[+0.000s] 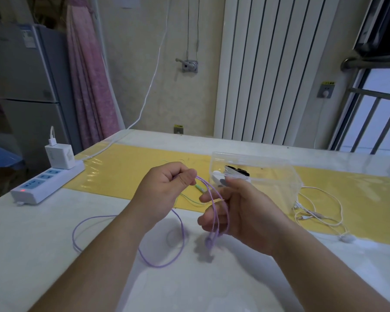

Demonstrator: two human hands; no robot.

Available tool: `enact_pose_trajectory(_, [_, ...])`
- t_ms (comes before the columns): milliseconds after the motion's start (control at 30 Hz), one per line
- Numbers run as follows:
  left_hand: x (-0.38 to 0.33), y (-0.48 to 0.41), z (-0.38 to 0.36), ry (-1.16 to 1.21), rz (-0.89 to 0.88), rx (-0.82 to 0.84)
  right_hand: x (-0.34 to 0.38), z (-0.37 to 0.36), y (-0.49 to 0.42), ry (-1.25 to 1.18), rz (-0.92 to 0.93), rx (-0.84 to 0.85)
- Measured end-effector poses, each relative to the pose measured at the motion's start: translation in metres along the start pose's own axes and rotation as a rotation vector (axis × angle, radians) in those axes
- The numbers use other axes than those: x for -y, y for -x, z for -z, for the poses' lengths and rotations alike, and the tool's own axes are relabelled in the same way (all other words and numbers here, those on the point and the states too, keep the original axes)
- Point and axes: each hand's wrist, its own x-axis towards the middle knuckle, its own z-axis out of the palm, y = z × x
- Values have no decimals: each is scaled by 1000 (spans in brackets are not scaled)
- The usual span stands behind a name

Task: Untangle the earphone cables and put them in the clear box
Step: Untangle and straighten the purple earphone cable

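My left hand pinches the purple earphone cable above the table. From the pinch, loops of the purple cable drape over the fingers of my right hand, and an earbud hangs below them. The rest of the cable trails in a wide loop on the white tabletop. A thin green earphone cable lies on the yellow strip behind my hands. The clear box stands just beyond my right hand with small white and black items inside. A white earphone cable lies tangled to the right of the box.
A white power strip with a charger plugged in sits at the table's left edge, and a white cord runs from there up the wall. A radiator and a window are behind the table. A fridge stands at far left.
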Motion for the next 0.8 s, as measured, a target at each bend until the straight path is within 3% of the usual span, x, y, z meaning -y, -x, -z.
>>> enact_pose_trajectory(200, [3,-1,3,-26,19,12,6,0,7,86,80,-85])
enact_pose_trajectory(467, [10,-3,26,-262,167,160,19,17,3,-594,430,-548])
enact_pose_trajectory(600, [5,-3,27,-196,197,217,19,20,4,-490,400,-777])
enact_pose_trajectory(800, [3,-2,24,76,249,214,14,13,1,-321,297,-777])
